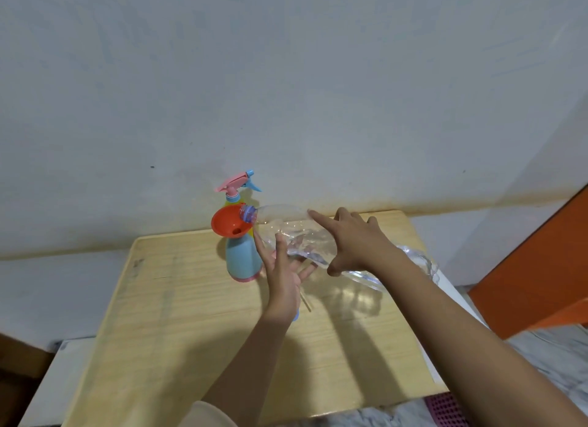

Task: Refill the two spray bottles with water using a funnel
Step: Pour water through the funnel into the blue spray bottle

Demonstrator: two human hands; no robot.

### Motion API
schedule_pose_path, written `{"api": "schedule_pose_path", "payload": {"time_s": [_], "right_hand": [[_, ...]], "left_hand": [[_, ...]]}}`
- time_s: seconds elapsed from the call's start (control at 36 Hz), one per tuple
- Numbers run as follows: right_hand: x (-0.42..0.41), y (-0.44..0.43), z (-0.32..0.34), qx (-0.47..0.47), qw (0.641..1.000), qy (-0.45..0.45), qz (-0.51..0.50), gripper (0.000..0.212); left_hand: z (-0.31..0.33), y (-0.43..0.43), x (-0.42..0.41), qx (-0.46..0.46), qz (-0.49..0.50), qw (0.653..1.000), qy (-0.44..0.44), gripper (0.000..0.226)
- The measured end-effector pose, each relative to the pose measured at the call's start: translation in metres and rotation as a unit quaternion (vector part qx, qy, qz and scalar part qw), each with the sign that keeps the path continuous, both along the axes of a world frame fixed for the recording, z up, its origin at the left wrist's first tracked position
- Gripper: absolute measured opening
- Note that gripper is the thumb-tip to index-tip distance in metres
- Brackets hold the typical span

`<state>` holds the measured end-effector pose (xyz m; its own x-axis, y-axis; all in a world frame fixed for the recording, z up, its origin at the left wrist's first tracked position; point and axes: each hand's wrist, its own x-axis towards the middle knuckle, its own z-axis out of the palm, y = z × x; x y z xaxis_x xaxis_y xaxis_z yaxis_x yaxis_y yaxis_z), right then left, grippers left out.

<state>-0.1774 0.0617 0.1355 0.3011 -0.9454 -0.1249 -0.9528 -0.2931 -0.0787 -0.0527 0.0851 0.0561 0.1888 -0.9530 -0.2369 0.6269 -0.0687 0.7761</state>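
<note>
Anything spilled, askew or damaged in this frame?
The red plastic funnel looks tilted in the blue spray bottle, and the clear plastic water bottle looks crumpled. No spill visible on the wooden table.

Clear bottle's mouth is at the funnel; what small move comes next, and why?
Probably tip the clear bottle a little steeper: left hand and right hand hold it tilted, mouth over the orange funnel in the blue spray bottle, yet no stream shows.

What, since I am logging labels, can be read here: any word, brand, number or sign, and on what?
None: no readable text anywhere.
The clear plastic bottle bears no label; the blue spray bottle, the red funnel and the pink trigger head behind are plain.
</note>
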Motion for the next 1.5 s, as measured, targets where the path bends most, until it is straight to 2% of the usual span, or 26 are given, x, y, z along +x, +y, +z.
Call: {"api": "schedule_pose_path", "payload": {"time_s": [0.11, 0.36, 0.69, 1.5], "right_hand": [[0.001, 0.000, 0.007, -0.003, 1.000, 0.024, 0.003, 0.112], [0.004, 0.001, 0.016, -0.007, 0.998, 0.054, 0.007, 0.112], [0.006, 0.004, 0.022, -0.006, 0.997, 0.071, 0.007, 0.112], [0.006, 0.013, 0.032, -0.012, 0.996, 0.091, -0.003, 0.110]], "left_hand": [[0.001, 0.001, -0.003, 0.000, 0.003, 1.000, 0.024, 0.058], [0.005, 0.003, -0.004, -0.005, -0.005, 0.998, 0.055, 0.060], [0.003, 0.001, -0.006, 0.011, -0.009, 0.998, 0.056, 0.060], [-0.002, 0.002, -0.010, -0.024, -0.030, 0.996, 0.076, 0.059]]}}
